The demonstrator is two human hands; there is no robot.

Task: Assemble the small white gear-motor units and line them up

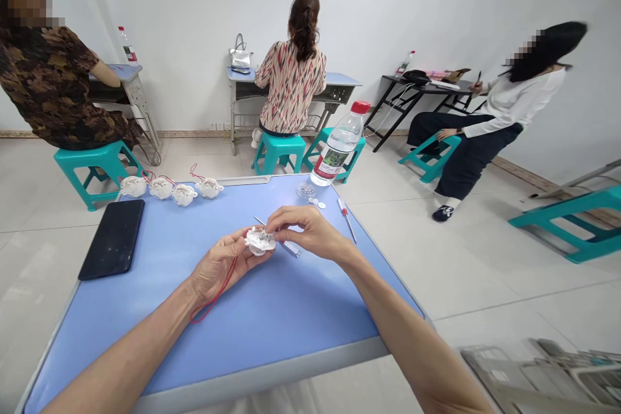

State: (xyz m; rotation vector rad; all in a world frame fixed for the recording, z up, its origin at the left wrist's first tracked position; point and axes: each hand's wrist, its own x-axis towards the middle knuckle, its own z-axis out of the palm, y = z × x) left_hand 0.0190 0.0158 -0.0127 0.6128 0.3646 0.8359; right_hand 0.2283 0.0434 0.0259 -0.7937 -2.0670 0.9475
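My left hand (219, 265) is closed round a small round white plastic mechanism (259, 242) with metal parts on its upper side. A red cord (220, 294) hangs from it below my wrist. Over its top, my right hand (305, 228) pinches with thumb and fingertips; what they hold, if anything, is too small to make out. Under my hands lies a screwdriver with a clear handle (291, 248). Several similar white mechanisms (183, 195) with red cords sit along the desk's back left.
On the blue desk (291, 310) are a black phone (112, 239), a water bottle (338, 145), a small clear dish (306, 190), small white discs (321, 206) and a second screwdriver (347, 221). Three people sit beyond on green stools (277, 150).
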